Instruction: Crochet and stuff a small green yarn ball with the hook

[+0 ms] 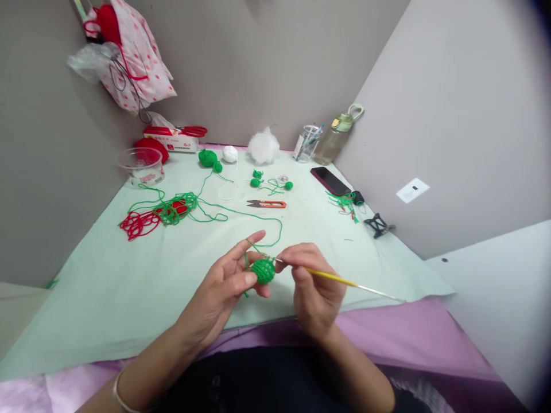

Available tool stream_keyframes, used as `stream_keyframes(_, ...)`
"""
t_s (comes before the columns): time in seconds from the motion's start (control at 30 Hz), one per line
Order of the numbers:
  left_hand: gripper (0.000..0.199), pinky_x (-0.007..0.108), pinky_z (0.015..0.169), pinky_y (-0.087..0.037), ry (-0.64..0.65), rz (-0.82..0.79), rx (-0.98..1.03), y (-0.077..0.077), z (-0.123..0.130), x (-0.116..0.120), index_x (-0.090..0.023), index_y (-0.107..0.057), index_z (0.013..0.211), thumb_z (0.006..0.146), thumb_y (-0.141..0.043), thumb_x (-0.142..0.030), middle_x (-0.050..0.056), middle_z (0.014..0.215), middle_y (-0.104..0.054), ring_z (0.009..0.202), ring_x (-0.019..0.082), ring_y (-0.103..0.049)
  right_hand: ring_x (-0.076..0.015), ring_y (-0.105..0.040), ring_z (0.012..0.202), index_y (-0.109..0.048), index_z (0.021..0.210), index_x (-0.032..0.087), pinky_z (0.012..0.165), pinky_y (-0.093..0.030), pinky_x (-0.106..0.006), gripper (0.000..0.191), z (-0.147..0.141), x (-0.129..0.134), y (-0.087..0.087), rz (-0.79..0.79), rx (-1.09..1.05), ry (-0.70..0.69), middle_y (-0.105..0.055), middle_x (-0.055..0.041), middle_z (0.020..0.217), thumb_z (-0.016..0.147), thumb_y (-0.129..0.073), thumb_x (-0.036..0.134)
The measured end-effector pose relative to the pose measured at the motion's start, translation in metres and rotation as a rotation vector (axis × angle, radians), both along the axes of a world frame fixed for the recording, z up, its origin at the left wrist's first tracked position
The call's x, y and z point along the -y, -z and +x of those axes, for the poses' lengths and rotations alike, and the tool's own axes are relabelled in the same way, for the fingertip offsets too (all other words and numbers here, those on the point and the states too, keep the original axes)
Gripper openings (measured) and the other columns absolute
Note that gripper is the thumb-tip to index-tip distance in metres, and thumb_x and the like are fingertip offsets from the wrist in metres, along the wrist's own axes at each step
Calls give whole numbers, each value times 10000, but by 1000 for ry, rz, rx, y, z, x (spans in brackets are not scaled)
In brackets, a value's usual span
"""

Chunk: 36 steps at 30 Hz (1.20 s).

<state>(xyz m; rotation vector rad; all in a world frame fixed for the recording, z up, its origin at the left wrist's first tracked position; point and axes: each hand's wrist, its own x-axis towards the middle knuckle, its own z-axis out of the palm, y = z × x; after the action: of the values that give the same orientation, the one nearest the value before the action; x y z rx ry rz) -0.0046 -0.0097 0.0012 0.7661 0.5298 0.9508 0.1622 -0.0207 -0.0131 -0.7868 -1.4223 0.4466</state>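
Between the thumb and fingers of my left hand (228, 284) is a small round green crochet piece (263, 271). Green yarn (280, 229) passes over my raised left index finger and trails back across the table. My right hand (316, 284) grips a crochet hook (331, 276) with a yellow handle, its plain metal end pointing right. The hook's tip meets the top edge of the crochet piece; whether it sits inside a stitch is too small to tell. Beyond my hands lies a pair of orange thread snips (267, 204).
Tangled green and red yarn (140, 223) spreads at the left near a clear plastic tub (141, 166). Green and white yarn balls, white stuffing (263, 146) and small green pieces lie at the back. A bottle (334, 140), pen cup (307, 144) and phone (330, 181) stand or lie at the right.
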Motion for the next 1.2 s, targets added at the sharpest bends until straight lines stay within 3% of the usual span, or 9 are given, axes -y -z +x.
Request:
stream_keyframes(0.3, 497, 228, 706, -497, 15, 110, -61, 3, -5, -6, -280, -692, 1337, 844, -746, -257, 36, 1031, -603, 844, 139, -556, -125, -582, 579, -758, 919, 222, 488, -475, -253, 173, 12, -5, -11, -252, -379, -327, -649, -23, 760, 983, -616, 297)
stream_keyframes(0.5, 588, 323, 995, -471, -50, 293, -365, 1, -7, -3, -361, -636, 1390, 839, -809, -255, 7, 1014, -671, 1003, 187, -629, -198, -675, 885, -784, 998, 245, 751, -561, -349, 147, 9, -2, -6, -189, -107, -196, -748, -65, 932, 976, -641, 268)
stream_keyframes(0.6, 534, 371, 1121, -394, -102, 357, -483, -2, -10, -3, -369, -661, 1354, 847, -804, -284, -1, 1014, -683, 1121, 219, -627, -169, -660, 779, -762, 984, 237, 694, -550, -324, 140, 10, -4, -5, -250, -211, -267, -743, -53, 904, 980, -637, 300)
stream_keyframes(0.7, 317, 407, 1204, -299, -130, 435, -559, -4, -11, -3, -319, -755, 1165, 851, -794, -303, 22, 1115, -706, 1333, 272, -539, -155, -642, 708, -731, 930, 204, 667, -546, -313, 195, 13, -6, -6, -350, -269, -308, -726, -51, 842, 977, -637, 368)
stream_keyframes(0.77, 238, 419, 1221, -275, -131, 474, -592, -5, -11, -3, -305, -765, 1092, 855, -787, -309, 28, 1183, -711, 1417, 285, -472, -159, -648, 708, -716, 916, 194, 677, -552, -319, 225, 16, -7, -8, -377, -262, -318, -725, -54, 830, 980, -627, 390)
stream_keyframes(0.93, 397, 433, 1217, -294, -125, 537, -667, -7, -14, -2, -346, -698, 1263, 875, -765, -302, 20, 1212, -720, 1423, 271, -474, -174, -667, 768, -705, 952, 199, 729, -564, -338, 209, 23, -5, -13, -365, -174, -351, -736, -56, 857, 1014, -576, 351)
stream_keyframes(1.03, 250, 422, 1206, -322, -126, 545, -671, -7, -15, -1, -318, -739, 1130, 882, -755, -294, 17, 1324, -691, 1447, 279, -458, -166, -672, 791, -712, 986, 207, 736, -566, -328, 184, 26, -2, -17, -311, -80, -328, -734, -51, 892, 1027, -553, 291)
stream_keyframes(1.13, 180, 416, 1175, -369, -128, 521, -665, -7, -15, -1, -290, -755, 1058, 878, -755, -287, 16, 1412, -648, 1414, 293, -499, -165, -682, 813, -708, 1016, 213, 748, -575, -329, 181, 26, 0, -20, -259, 44, -281, -732, -50, 924, 1033, -534, 258)
stream_keyframes(1.2, 269, 407, 1144, -405, -126, 518, -672, -7, -15, -2, -300, -750, 1150, 881, -752, -290, 26, 1313, -699, 1320, 280, -579, -171, -689, 836, -705, 1023, 218, 761, -577, -335, 184, 26, 1, -21, -230, 124, -258, -731, -50, 931, 1036, -524, 251)
